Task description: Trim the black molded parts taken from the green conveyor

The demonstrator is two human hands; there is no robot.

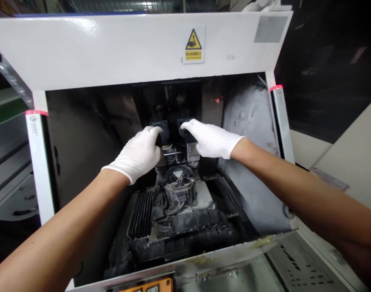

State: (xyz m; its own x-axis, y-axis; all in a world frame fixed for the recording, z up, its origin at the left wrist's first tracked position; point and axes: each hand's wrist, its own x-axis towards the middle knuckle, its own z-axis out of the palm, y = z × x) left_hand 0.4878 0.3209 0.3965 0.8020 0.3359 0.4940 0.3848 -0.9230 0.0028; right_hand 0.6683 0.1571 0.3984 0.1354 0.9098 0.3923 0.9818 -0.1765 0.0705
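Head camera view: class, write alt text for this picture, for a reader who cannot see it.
White-gloved hands, the left hand and the right hand, reach into an open machine and rest on two dark round fittings. A dust-coated black mechanism lies below them, under a white cover bearing a yellow warning label.

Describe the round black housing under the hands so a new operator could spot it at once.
In the open white machine cabinet, look beneath the gloved left hand and right hand. The round black housing sits between two ribbed black grilles, with a small pale triangular label on top.
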